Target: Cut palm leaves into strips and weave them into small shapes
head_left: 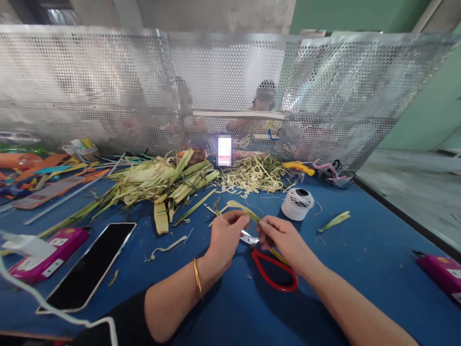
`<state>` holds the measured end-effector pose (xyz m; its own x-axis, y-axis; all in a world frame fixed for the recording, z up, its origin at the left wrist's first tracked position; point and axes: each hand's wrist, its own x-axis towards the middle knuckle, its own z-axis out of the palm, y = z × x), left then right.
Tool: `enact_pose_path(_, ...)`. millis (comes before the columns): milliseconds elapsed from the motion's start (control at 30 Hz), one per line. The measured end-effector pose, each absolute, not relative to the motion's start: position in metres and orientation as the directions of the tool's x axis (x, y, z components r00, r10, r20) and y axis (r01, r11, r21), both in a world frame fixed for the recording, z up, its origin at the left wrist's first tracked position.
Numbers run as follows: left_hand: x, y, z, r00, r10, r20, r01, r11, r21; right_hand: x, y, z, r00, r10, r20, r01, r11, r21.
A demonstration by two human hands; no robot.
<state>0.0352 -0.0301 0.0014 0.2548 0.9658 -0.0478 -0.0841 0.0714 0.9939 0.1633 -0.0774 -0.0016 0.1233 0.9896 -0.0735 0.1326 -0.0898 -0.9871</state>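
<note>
Near the table's middle my left hand (224,236) and my right hand (283,239) are close together, fingertips pinched. Between them is a narrow pale-green leaf strip (242,207), its free end pointing away to the left. Under my hands lie scissors (276,275) with red handle loops; my fingers partly hide the blades and one loop. A spool of white thread (297,204) stands just beyond my right hand. One short leaf piece (334,222) rests farther right. A gold bangle (197,278) circles my left wrist.
Long leaf strips (154,180) are heaped at back left, trimmed scraps (255,175) beside them. A dark phone (90,266) and a magenta box (59,252) lie left. A lit screen (224,150) stands before a perforated metal screen (118,91), with people behind. A yellow-handled tool (298,167) lies back right.
</note>
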Motion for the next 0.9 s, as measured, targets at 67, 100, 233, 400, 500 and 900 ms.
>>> enact_pose_path(67,0.036,-0.029,-0.001,0.240,0.967,-0.089,-0.070,0.109,0.992,0.171,-0.077,0.001,0.188,0.982,-0.020,0.181,-0.054,-0.982)
enact_pose_path(100,0.035,-0.029,-0.002,0.236,0.967,-0.091,-0.057,0.107,0.993,0.175,-0.076,0.003,0.219,0.976,0.005,0.221,-0.045,-0.974)
enact_pose_path(233,0.032,-0.028,-0.001,0.048,0.979,0.199,0.101,-0.202,0.974,0.185,-0.076,0.003,0.337,0.929,0.153,0.500,-0.039,-0.865)
enact_pose_path(400,0.023,-0.023,0.005,0.351,0.684,0.639,0.419,-0.725,0.546,0.183,-0.077,-0.001,0.245,0.951,0.190,0.601,0.005,-0.799)
enact_pose_path(500,0.020,-0.020,0.007,0.539,0.652,0.533,0.430,-0.757,0.492,0.180,-0.077,0.000,0.155,0.973,0.173,0.591,0.049,-0.805)
enact_pose_path(900,0.029,-0.019,0.001,0.521,0.853,-0.020,0.199,-0.098,0.975,0.178,-0.076,0.004,0.323,0.929,0.181,0.348,0.062,-0.935)
